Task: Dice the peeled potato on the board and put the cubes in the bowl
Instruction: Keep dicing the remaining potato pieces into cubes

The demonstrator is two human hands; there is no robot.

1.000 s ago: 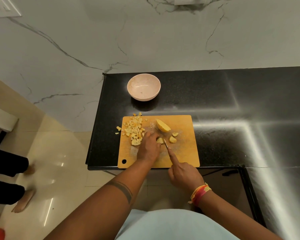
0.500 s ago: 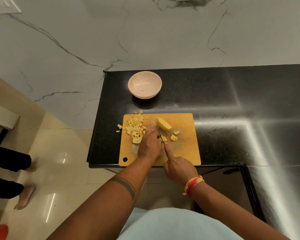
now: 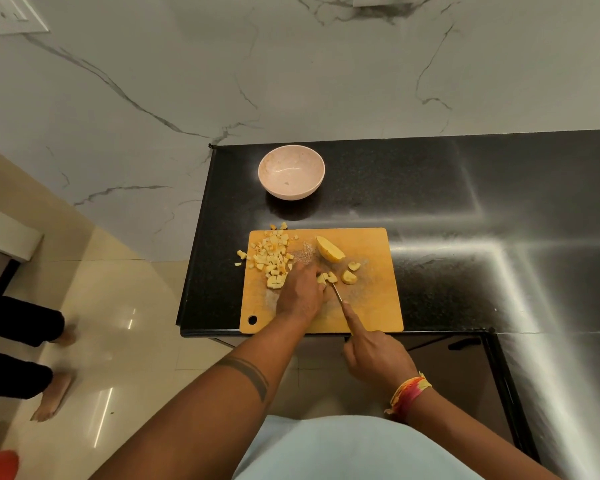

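A wooden cutting board (image 3: 371, 306) lies at the counter's front edge. A pile of potato cubes (image 3: 272, 259) covers its left part, and a few cubes have spilled onto the counter. A large potato wedge (image 3: 330, 250) lies at the board's back, with two small slices (image 3: 350, 274) to its right. My left hand (image 3: 300, 294) presses a small potato piece (image 3: 326, 278) onto the board. My right hand (image 3: 374, 355) grips a knife (image 3: 337, 292), index finger along the spine, blade at that piece. The pink bowl (image 3: 291, 173) stands behind the board with no cubes in it.
The black counter (image 3: 465, 220) stretches right and meets a marble wall (image 3: 291, 64) behind. Its left edge drops to a tiled floor (image 3: 118, 306), where another person's bare feet (image 3: 54, 393) stand. A cabinet handle (image 3: 465, 342) shows below the counter's front.
My right hand and the knife have drawn back toward me and a little right. The left hand stays on the small piece. The feet on the floor have shifted.
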